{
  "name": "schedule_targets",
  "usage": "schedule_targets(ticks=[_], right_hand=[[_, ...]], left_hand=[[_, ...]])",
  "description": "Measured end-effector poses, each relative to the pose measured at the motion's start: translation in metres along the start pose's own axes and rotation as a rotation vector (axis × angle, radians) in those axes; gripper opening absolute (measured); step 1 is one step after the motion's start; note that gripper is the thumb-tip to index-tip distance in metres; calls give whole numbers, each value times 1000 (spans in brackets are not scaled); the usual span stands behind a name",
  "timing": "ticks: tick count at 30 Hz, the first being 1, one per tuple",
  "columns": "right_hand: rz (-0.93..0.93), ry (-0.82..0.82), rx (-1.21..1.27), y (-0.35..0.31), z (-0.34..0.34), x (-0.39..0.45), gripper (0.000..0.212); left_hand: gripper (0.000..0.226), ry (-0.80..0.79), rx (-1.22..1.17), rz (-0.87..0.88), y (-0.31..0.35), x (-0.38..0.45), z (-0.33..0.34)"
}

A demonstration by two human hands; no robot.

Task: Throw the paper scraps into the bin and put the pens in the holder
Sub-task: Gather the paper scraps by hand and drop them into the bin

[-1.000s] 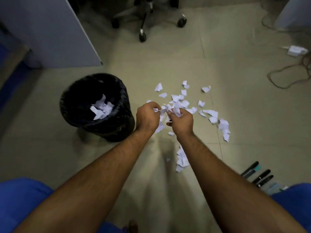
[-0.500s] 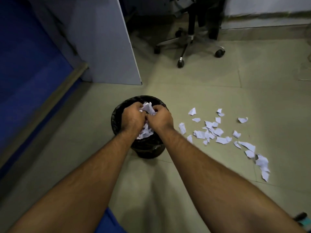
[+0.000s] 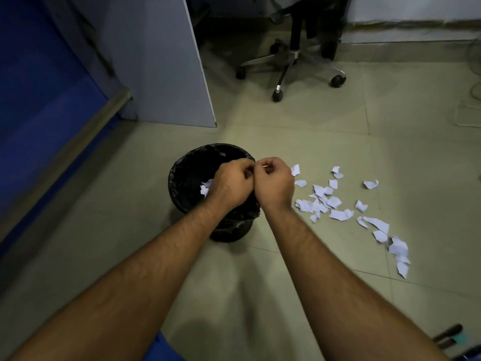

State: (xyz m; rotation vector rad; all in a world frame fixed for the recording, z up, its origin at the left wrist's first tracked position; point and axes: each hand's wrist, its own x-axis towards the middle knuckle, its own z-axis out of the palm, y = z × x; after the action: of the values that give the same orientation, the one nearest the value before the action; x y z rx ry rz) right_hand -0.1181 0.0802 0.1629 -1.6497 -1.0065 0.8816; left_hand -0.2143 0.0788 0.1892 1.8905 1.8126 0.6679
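Head view looks down on a round black bin (image 3: pixel 187 175), lined with a crinkled, glossy black bag, standing on the floor at the middle of the scene. White paper scraps in the bin (image 3: pixel 205 187) show just left of the left hand (image 3: pixel 233 182). Both hands hover over the bin's right rim, knuckles touching, fingers curled inward; whether either one grips any paper I cannot tell. The right hand (image 3: pixel 276 182) sits just beside the left. More torn scraps on the floor (image 3: pixel 338 204) lie scattered to the right of the bin, ragged-edged and some faintly printed, trailing toward the near right. Dark pens (image 3: pixel 449 337) lie at the near right corner, partly cut off. Pale, smooth floor tiles (image 3: pixel 299 142) carry thin grout lines. Far off stand a grey partition panel (image 3: pixel 166 61) and a wheeled office chair base (image 3: pixel 286 63); a blue wall (image 3: pixel 39 87) runs along the left.
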Motion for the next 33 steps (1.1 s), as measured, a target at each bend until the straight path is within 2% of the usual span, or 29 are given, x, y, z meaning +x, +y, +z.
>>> schedule_targets(ticks=[6, 8, 11, 14, 17, 20, 23, 25, 29, 33], right_hand=[[88, 198, 9, 42, -62, 12, 9], [131, 228, -39, 68, -83, 14, 9], [250, 246, -161, 127, -114, 8, 8], [415, 160, -329, 198, -146, -9, 13], [568, 10, -496, 257, -170, -34, 21], [592, -74, -584, 288, -174, -57, 33], [513, -56, -576, 297, -165, -65, 34], [464, -52, -515, 299, -158, -63, 27], [355, 28, -409, 294, -149, -42, 17], [243, 48, -498, 299, -148, -20, 20]], left_hand=[[21, -43, -99, -41, 25, -13, 66], [22, -120, -102, -46, 31, -22, 100], [29, -320, -22, -27, 29, -45, 162], [35, -526, 24, -29, 12, -77, 219], [44, -646, 33, -64, -8, -108, 252], [56, -734, 111, 53, -17, -137, 272], [55, -723, 151, 166, -23, -149, 289], [58, -714, 169, 139, -23, -144, 298], [37, -536, 49, 64, -17, -113, 308], [36, -398, -43, 19, -21, -89, 311]])
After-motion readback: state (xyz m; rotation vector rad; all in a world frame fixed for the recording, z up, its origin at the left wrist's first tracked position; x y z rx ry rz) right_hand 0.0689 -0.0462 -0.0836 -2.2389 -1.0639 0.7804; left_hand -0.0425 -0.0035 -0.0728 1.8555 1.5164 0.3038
